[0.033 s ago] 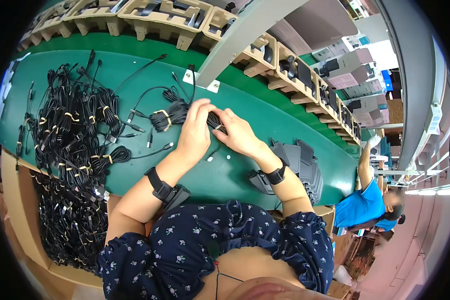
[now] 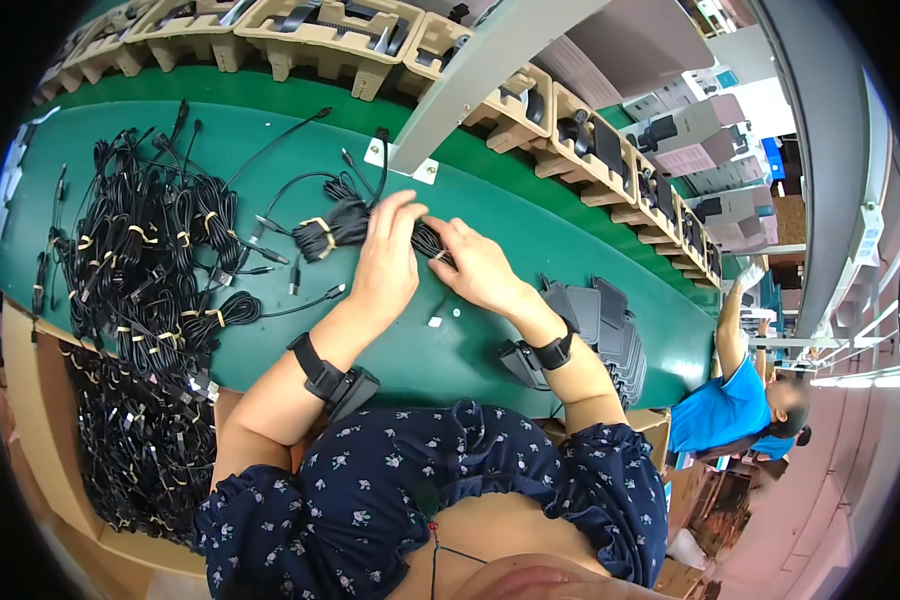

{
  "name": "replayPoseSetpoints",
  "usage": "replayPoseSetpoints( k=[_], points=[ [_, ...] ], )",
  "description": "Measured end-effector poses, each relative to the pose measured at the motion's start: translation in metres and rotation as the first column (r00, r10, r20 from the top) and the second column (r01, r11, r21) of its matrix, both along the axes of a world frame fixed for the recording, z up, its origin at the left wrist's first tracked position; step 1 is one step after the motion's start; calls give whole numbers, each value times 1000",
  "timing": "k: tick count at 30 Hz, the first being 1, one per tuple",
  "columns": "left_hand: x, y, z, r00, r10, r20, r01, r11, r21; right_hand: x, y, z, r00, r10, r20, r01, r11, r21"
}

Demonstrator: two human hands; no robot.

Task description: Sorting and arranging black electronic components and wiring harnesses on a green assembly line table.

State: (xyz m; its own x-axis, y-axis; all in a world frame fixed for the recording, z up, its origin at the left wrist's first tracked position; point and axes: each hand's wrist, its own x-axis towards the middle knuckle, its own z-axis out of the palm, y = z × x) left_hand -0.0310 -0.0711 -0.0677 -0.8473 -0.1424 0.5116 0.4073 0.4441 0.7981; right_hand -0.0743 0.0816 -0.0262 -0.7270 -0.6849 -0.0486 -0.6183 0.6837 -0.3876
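Observation:
Both of my hands are together over the green tabletop (image 2: 510,350). My right hand (image 2: 478,268) has its thumb and fingers closed around a coiled black cable (image 2: 429,243) with a pale tie on it. Beside it, my left hand (image 2: 385,268) curves over the end of a second tied black cable bundle (image 2: 332,231), fingers partly extended; its palm side is hidden. Loose cable ends and plugs stick out around that bundle. To the left lies a large pile of black cables (image 2: 145,240), many bound with pale ties.
An open cardboard box (image 2: 40,400) full of black cables stands at the near left. Black flat devices (image 2: 620,345) are stacked to the right. Molded trays (image 2: 320,30) line the far side, behind a metal post (image 2: 490,80). A person in blue (image 2: 725,415) works at the right.
My left hand and the bundle under it have shifted slightly left, and its fingers have straightened a little. A small white-tipped plug below my hands has moved slightly right. My right hand is almost still.

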Motion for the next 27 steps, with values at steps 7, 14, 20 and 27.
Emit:
replayPoseSetpoints(
  k=[7,14,20,27],
  points=[
    [-4,-5,4,1000,-9,-12,6,985,-173,4,35,51,988,-148,33,152,973,-173],
    [0,-2,0,987,-55,149,69,993,-95,21,39,60,920,-192,343,365,740,-564],
    [15,22,8,695,-706,136,254,418,872,28,26,22,872,-198,447,442,712,-546],
    [18,20,-5,437,-871,223,187,330,925,25,14,41,888,125,-442,-195,974,-116]
  ],
)
